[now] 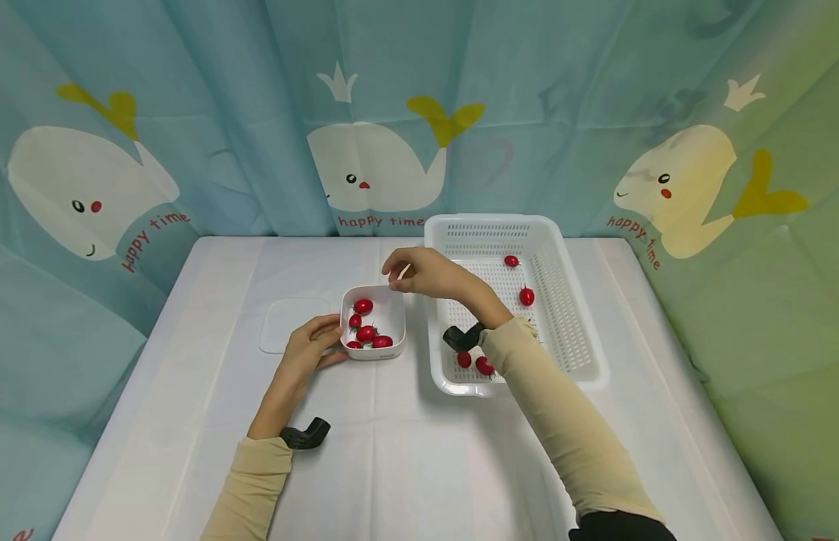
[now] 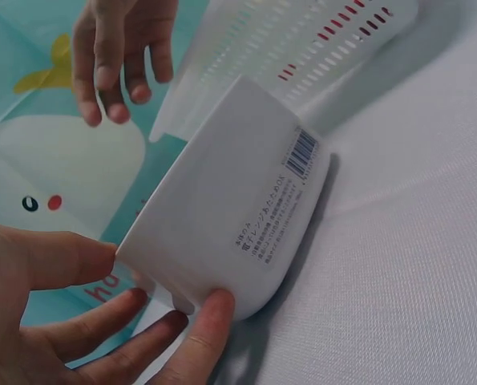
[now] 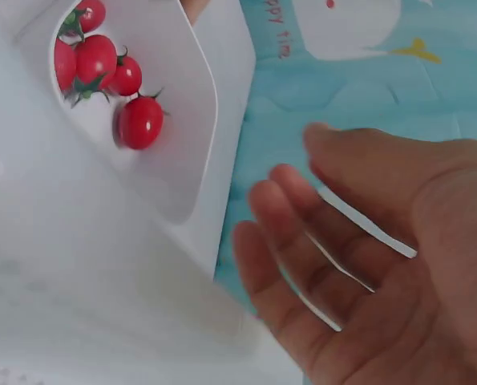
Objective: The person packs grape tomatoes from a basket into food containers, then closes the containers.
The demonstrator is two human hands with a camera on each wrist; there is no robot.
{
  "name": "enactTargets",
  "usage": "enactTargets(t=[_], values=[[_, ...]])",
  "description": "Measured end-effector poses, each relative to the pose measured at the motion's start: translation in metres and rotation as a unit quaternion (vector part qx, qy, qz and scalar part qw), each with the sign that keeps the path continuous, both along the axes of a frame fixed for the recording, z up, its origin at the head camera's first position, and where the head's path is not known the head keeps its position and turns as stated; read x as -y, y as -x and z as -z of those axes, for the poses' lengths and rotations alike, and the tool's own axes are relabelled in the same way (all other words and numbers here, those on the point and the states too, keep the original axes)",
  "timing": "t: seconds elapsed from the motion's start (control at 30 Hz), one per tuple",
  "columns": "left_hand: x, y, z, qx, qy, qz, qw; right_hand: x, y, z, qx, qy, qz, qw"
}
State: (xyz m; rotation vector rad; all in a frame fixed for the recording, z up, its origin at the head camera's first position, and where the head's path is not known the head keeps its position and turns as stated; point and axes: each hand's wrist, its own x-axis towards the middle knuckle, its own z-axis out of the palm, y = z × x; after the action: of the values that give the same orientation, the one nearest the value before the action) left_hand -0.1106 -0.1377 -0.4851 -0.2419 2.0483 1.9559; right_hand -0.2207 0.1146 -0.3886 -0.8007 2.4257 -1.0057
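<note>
A small white square container point(image 1: 397, 323) holds several red cherry tomatoes point(image 1: 366, 333) with green stems. My left hand point(image 1: 307, 351) is at its left side; in the left wrist view, the fingertips point(image 2: 210, 317) rest against the container's wall and rim, close to a printed label and barcode. Over the container's back right corner hovers my right hand point(image 1: 426, 272), fingers loosely bent. Nothing lies between those fingers in the right wrist view, where cherry tomatoes point(image 3: 140, 123) show inside the container. A white perforated basket point(image 1: 574, 323) stands at the right, partly under my right forearm.
More cherry tomatoes point(image 1: 526, 297) lie spread in the basket, some near its front beside the right wrist's black camera mount point(image 1: 463, 338). A clear, rounded lid point(image 1: 279, 324) lies left of the container. Whale-printed curtain point(image 1: 257, 113) borders the white table point(image 1: 365, 466).
</note>
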Motion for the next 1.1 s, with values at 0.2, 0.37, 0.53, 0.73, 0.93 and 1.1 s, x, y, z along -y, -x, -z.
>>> enactTargets(t=[0.2,0.37,0.53,0.73,0.93,1.1], values=[[0.000,-0.002,0.000,-0.007,0.002,0.003,1.0000,-0.021,0.000,0.002,-0.021,0.066,0.080,0.994],[0.000,-0.002,0.000,-0.005,0.006,-0.002,1.0000,-0.036,-0.001,0.007,-0.037,0.101,0.156,0.982],[0.000,-0.001,0.001,-0.006,0.006,-0.001,1.0000,-0.051,0.000,0.014,-0.043,0.119,0.223,0.967],[-0.001,-0.002,0.000,-0.007,0.007,-0.002,0.9999,-0.071,0.003,0.027,-0.044,0.105,0.278,0.954],[-0.001,-0.002,0.001,-0.006,0.011,-0.003,0.9999,-0.089,0.007,0.035,-0.051,0.072,0.328,0.941],[-0.001,-0.002,0.002,-0.008,0.011,-0.002,0.9999,-0.104,0.011,0.042,-0.071,0.031,0.370,0.926]])
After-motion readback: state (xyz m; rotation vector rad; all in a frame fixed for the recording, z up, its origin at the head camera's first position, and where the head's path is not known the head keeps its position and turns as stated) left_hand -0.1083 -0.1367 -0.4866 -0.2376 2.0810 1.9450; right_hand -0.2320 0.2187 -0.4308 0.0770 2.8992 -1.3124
